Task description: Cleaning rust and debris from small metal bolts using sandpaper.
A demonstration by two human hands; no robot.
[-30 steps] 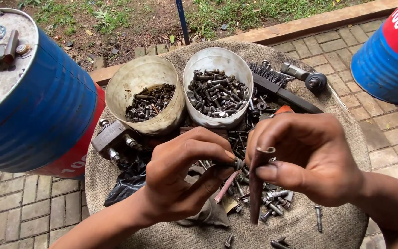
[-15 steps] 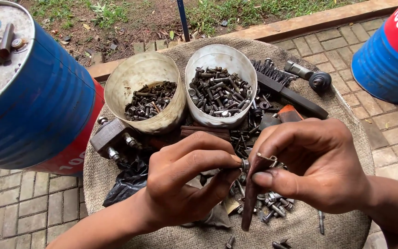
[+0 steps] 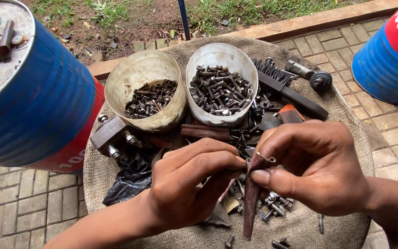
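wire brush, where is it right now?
Head view, upper right of the burlap-covered surface: the wire brush lies angled just right of the white tub of bolts, bristles toward the far edge, above the right hand.

two cut-off plastic tubs stand side by side on a burlap-covered round surface (image 3: 346, 133): a cream tub (image 3: 130, 78) partly filled with dark bolts and a white tub (image 3: 242, 64) heaped with bolts and nuts; just right of the white tub lies a black wire brush (image 3: 291, 92), and beyond it a small metal tool with a round black end (image 3: 312, 77); a black plastic scrap (image 3: 127, 182) lies near a grey metal block (image 3: 109, 133); blue-and-red drums stand at the left (image 3: 38, 110) and at the right (image 3: 388, 60); brick paving (image 3: 19, 203) lies below, grass (image 3: 254, 9) behind
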